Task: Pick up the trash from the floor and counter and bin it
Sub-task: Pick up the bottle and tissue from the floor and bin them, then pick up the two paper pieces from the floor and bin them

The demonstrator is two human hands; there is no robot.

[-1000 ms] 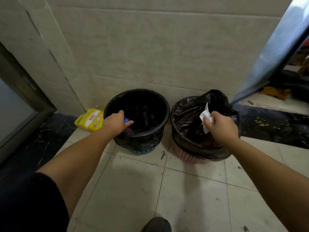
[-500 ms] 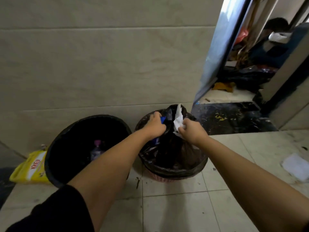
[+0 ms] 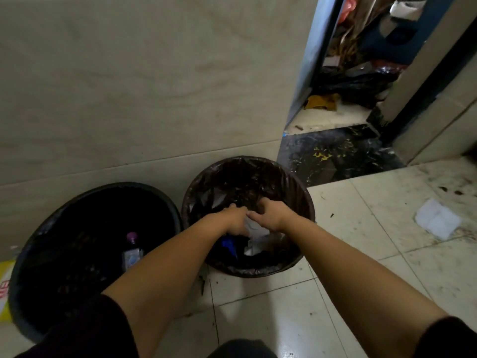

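Two round bins stand against the tiled wall. Both my hands reach into the right bin [image 3: 258, 272], which has a dark liner. My left hand [image 3: 232, 220] points its fingers down, and a blue wrapper [image 3: 228, 245] lies just below it inside the bin, apart from the fingers. My right hand [image 3: 272, 215] is beside it, with its thumb and fingers on crumpled white paper [image 3: 254, 235] that hangs down into the bin. The left bin [image 3: 116, 184] is black and holds a clear bottle [image 3: 131, 253] with a purple cap. A white tissue [image 3: 437, 223] lies on the floor to the right.
A yellow packet [image 3: 5, 289] leans behind the left bin at the frame's left edge. A dark threshold [image 3: 335, 156] leads through an open doorway to a cluttered room at the upper right. The pale floor tiles are dirty with small scraps.
The view has tipped down over the bins. Both hands have dropped lower into the right bin, and the blue wrapper has left my left hand. The white paper now hangs inside the bin.
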